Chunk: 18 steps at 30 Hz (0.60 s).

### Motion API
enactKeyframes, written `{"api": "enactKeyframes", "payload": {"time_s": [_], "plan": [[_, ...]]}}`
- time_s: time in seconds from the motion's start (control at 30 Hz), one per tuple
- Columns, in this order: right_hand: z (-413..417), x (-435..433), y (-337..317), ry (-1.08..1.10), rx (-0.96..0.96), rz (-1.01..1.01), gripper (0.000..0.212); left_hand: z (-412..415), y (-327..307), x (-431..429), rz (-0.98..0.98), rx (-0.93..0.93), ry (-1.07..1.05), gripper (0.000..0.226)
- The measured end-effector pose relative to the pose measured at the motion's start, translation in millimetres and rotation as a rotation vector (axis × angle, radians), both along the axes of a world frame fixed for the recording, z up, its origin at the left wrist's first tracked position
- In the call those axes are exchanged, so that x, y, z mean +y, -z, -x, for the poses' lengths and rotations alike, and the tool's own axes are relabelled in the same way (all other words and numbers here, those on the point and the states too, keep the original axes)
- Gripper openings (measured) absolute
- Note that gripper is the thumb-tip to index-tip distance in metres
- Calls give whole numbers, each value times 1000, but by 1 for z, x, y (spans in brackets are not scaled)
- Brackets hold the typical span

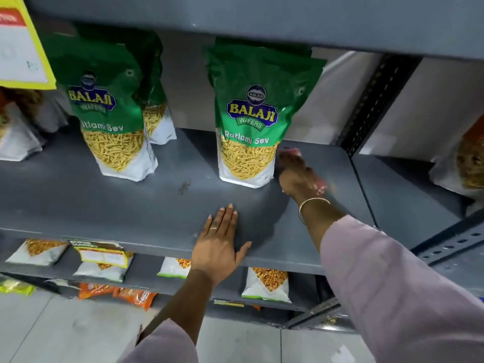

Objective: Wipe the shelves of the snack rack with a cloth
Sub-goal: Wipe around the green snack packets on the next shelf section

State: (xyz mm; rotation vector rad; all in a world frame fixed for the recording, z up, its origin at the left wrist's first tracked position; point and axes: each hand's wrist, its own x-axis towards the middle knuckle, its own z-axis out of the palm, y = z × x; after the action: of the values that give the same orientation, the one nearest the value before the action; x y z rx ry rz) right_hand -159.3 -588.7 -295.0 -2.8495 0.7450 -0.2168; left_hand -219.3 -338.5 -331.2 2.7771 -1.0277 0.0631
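Note:
A grey metal shelf point(104, 205) of the snack rack runs across the view. My right hand point(298, 176) reaches deep onto it, blurred, pressed on a pink cloth point(290, 152) whose edges show around the fingers. It is just right of an upright green Balaji Ratlami Sev pouch point(248, 119). My left hand point(217, 244) lies flat with fingers spread on the shelf's front edge, holding nothing. A dark smudge point(184, 186) marks the shelf between the pouches.
More green pouches point(110, 111) stand at left, other snack bags at far left and far right. A yellow price tag point(23, 45) hangs top left. Lower shelves point(146, 271) carry several snack packets. A perforated upright post point(377, 100) divides the rack on the right.

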Motion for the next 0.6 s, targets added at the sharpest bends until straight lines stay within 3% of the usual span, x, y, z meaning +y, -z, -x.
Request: {"api": "enactKeyframes", "payload": {"time_s": [0.13,0.27,0.6], "plan": [[-23,-21,1,-227,97,27,71,-1,-2,0,9,13,-3,84],[-40,-64,21,-32,313,41,102,1,-5,-1,25,16,-9,83],[24,-79,-1,538,187,-199,60,2,-7,-1,22,28,-11,82]]}}
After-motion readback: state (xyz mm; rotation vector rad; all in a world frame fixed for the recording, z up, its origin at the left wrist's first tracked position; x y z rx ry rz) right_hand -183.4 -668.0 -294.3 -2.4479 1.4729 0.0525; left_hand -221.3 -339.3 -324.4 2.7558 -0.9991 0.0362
